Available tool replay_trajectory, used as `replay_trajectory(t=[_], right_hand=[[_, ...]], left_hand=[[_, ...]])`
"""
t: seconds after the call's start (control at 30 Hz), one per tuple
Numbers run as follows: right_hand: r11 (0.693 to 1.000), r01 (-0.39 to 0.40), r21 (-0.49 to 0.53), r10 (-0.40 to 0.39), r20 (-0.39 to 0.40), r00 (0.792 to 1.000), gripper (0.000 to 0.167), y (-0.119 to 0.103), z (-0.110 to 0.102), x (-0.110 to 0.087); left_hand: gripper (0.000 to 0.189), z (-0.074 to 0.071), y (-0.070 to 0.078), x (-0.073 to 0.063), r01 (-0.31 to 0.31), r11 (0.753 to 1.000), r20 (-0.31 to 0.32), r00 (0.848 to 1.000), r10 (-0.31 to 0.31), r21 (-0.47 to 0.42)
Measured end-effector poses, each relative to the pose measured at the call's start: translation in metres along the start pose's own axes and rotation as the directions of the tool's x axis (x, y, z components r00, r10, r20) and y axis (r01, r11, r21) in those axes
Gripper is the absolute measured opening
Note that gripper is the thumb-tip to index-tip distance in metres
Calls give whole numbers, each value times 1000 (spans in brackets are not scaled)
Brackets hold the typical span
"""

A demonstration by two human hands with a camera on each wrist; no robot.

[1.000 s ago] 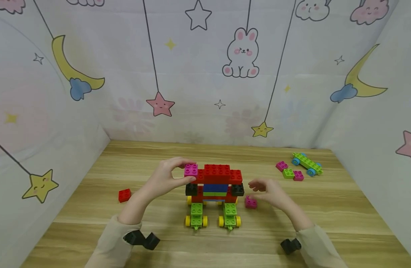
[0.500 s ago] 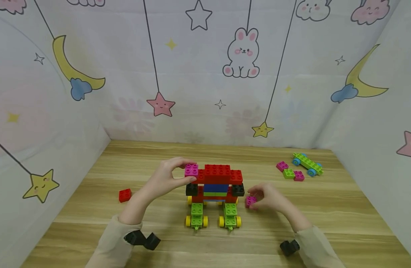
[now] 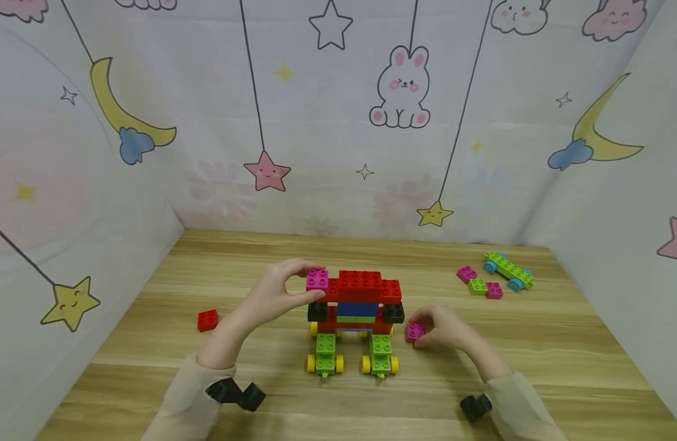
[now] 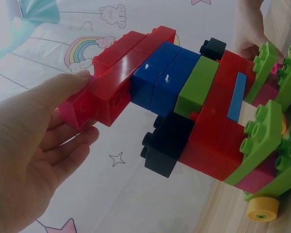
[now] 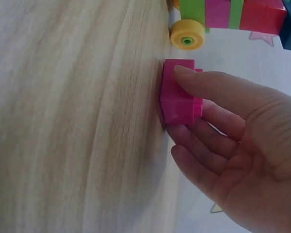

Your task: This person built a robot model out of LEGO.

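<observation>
In the middle of the table stands a wheeled toy-brick build (image 3: 360, 283) with red bricks on top, blue and green ones below, black bricks at both sides and yellow wheels. My left hand (image 3: 269, 301) pinches a pink brick (image 3: 317, 278) at the build's upper left end. That pink brick (image 4: 73, 110) sits against the red bricks in the left wrist view. To the right of the build, my right hand (image 3: 445, 326) holds another pink brick (image 3: 415, 332) between thumb and fingers. This brick (image 5: 178, 94) is low at the wooden surface, studs facing the palm.
A lone red brick (image 3: 208, 320) lies to the left. At the back right are a green wheeled base (image 3: 508, 271) with blue wheels, a green brick (image 3: 478, 286) and two pink bricks (image 3: 467, 274). A patterned cloth (image 3: 366, 141) hangs behind the table.
My right hand has come down beside the build and taken hold of the pink brick on the table. The left hand has kept its grip on its pink brick.
</observation>
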State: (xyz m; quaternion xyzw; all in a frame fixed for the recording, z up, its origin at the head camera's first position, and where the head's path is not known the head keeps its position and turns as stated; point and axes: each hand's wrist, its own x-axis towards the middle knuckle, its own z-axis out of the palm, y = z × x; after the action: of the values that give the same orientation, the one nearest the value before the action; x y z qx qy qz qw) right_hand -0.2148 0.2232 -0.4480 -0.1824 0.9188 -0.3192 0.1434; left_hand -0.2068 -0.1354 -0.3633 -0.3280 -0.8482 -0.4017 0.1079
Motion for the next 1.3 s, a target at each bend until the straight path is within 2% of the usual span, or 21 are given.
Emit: replay_trajectory(t=[0.17, 0.23, 0.37, 0.57, 0.87, 1.1, 1.3], right_hand=[[999, -44, 3, 44, -20, 999, 27, -2, -2, -1], [999, -39, 2, 39, -33, 999, 27, -3, -5, -1], [999, 34, -9, -35, -74, 997, 29, -7, -14, 0], [990, 126, -64, -134, -151, 979, 32, -19, -30, 1], [974, 163, -156, -206, -316, 926, 34, -51, -54, -2], [974, 173, -147, -220, -429, 876, 35, -78, -67, -1], [960, 247, -131, -280, -457, 844, 37, -106, -75, 0]], left_hand=[[40, 1, 1, 0, -10, 1000, -4, 1000, 10, 8], [41, 1, 1, 0, -8, 1000, -4, 1000, 8, 9], [43, 0, 2, 0, -1, 1000, 1, 1000, 1, 3], [47, -3, 5, 1, -7, 1000, 8, 1000, 7, -21], [48, -3, 10, 5, -42, 999, -12, 999, 41, -16], [47, -4, 21, 8, -13, 1000, -38, 999, 13, 3], [47, -4, 34, 14, -45, 998, -104, 993, 49, 37]])
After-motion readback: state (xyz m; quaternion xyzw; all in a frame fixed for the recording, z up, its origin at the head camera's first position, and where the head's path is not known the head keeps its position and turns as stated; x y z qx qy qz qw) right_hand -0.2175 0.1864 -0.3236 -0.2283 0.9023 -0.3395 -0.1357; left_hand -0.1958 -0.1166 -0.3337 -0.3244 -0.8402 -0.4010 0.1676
